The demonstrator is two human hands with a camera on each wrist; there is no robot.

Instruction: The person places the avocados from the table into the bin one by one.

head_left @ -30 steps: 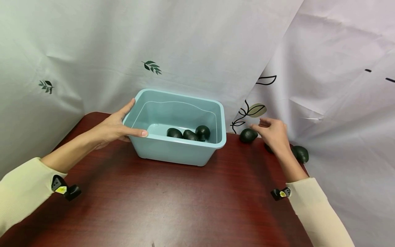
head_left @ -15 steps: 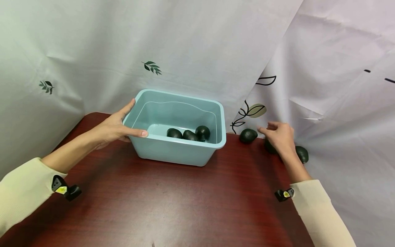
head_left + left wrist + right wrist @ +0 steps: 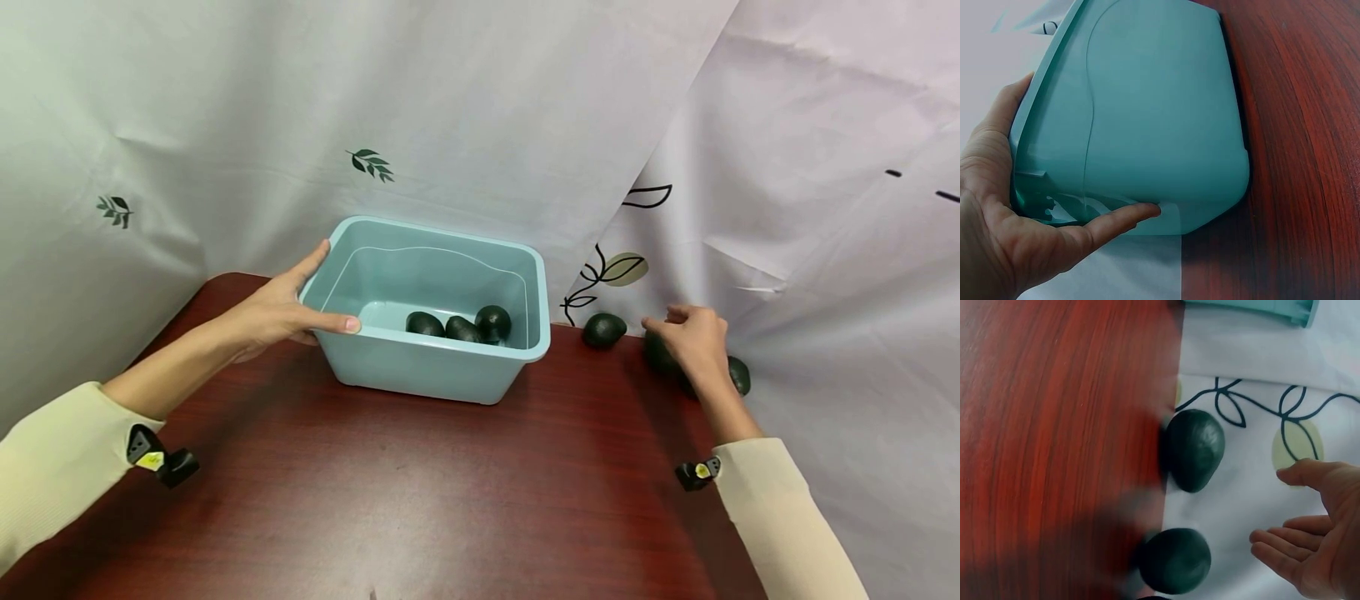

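A light blue plastic tub (image 3: 420,371) stands at the back of the table. My left hand (image 3: 273,317) grips its left end, thumb along the front rim and fingers at the side; the left wrist view has the thumb (image 3: 1119,222) lying against the tub wall. Inside the tub, three dark green avocados (image 3: 492,323) lie toward the right. My right hand (image 3: 693,342) hovers with loosely bent fingers over more avocados (image 3: 658,356) at the table's right edge, partly hiding them. In the right wrist view nothing is between the right hand's thumb and fingers, apart from two avocados (image 3: 1195,450).
One avocado (image 3: 603,331) lies between the tub and my right hand. Another (image 3: 739,375) shows beyond the right wrist. A pale curtain (image 3: 480,108) with leaf prints hangs right behind the dark red wooden table (image 3: 420,492).
My right hand has moved right and slightly nearer, from beside the avocado closest to the tub to over the ones farther right. My left hand and the tub have stayed in place.
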